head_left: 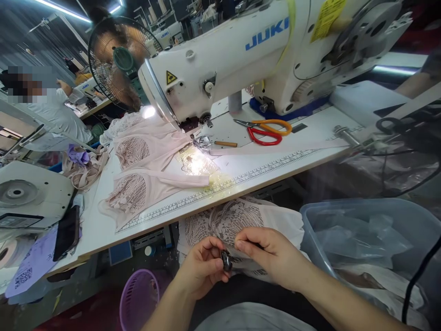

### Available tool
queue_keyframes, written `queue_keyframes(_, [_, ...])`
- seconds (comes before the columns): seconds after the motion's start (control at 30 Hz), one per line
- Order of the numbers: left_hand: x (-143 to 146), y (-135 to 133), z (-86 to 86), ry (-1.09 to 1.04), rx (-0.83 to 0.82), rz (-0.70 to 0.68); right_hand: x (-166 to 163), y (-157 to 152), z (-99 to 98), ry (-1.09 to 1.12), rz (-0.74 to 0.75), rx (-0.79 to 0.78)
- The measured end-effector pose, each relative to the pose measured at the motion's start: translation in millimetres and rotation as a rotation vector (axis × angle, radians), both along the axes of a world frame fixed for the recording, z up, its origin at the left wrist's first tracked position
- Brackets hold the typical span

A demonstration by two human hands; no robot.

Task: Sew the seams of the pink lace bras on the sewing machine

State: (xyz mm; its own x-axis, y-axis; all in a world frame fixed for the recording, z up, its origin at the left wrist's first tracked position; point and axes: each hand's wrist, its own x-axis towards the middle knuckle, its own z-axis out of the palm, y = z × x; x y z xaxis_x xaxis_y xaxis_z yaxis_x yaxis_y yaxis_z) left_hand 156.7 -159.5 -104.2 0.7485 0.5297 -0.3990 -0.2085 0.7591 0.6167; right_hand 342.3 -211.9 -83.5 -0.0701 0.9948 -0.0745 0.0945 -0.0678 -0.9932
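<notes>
A: We read JUKI in blue on the machine (241, 59), with a yellow label we can't read.
B: Our left hand (203, 266) pinches a clip (226, 260); our right hand (268, 253) grips lace (227, 220) in our lap.

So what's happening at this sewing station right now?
A person sits below the white sewing table, with a pale pink lace garment piece in their lap. The left hand pinches a small dark object; the right hand grips the lace beside it. More pink lace pieces lie under the white Juki sewing machine.
</notes>
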Motion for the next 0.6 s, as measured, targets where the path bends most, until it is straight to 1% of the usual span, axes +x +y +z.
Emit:
queue_keyframes(0.17, [-0.5,-0.2,4.0,0.097,0.112,-0.018,3.1,-2.8,5.2,-0.032,0.014,0.027])
queue_keyframes(0.27, [-1.7,0.7,4.2,0.151,0.165,-0.01,7.4,-6.4,13.0,-0.028,0.026,0.038])
queue_keyframes(0.33, [-1.3,0.6,4.0,0.187,0.209,0.033,9.6,-10.2,19.3,-0.03,0.062,0.038])
queue_keyframes(0.4, [1.1,-0.7,5.0,0.213,0.266,0.133,7.6,-14.1,22.4,-0.058,0.135,0.022])
queue_keyframes(0.47, [5.5,-2.9,7.8,0.194,0.272,0.249,-1.0,-16.7,17.4,-0.116,0.213,0.012])
queue_keyframes(0.5, [8.2,-4.1,9.8,0.167,0.239,0.299,-7.4,-17.3,11.0,-0.139,0.233,0.011])
queue_keyframes(0.57, [13.0,-5.8,13.7,0.089,0.111,0.347,-20.5,-17.1,-8.0,-0.137,0.24,0.027])
queue_keyframes(0.6, [14.6,-5.8,14.9,0.039,0.048,0.345,-25.0,-16.3,-18.9,-0.09,0.228,0.046])
